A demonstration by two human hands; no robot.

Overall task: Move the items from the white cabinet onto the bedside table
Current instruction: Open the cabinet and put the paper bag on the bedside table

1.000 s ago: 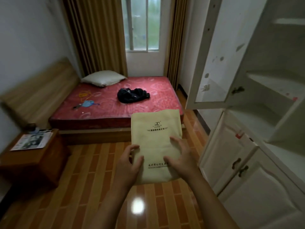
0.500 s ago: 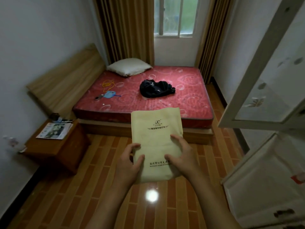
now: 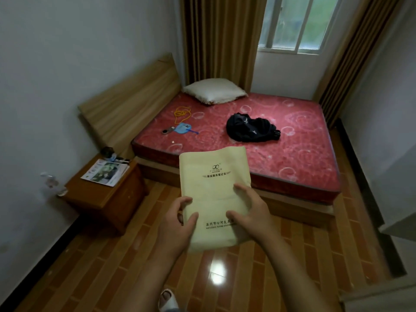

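Observation:
I carry a pale yellow notebook (image 3: 215, 190) with dark printed lettering in front of me, above the floor. My left hand (image 3: 177, 224) grips its lower left edge, thumb on the cover. My right hand (image 3: 252, 212) grips the lower right part, thumb and fingers spread on the cover. The wooden bedside table (image 3: 99, 197) stands at the left, beside the bed, with a magazine (image 3: 105, 173) and small dark objects on its top. Only a corner of the white cabinet (image 3: 400, 224) shows at the right edge.
A bed with a red mattress (image 3: 299, 152) fills the middle, bearing a white pillow (image 3: 213, 91), a black bag (image 3: 252, 128) and small items. Wood-pattern tile floor lies between me and the table. A plastic bottle (image 3: 53, 183) sits by the left wall.
The view has turned left: the cabinet has slid out to the right edge and the bedside table has come nearer the middle. Both hands keep the same hold on the notebook.

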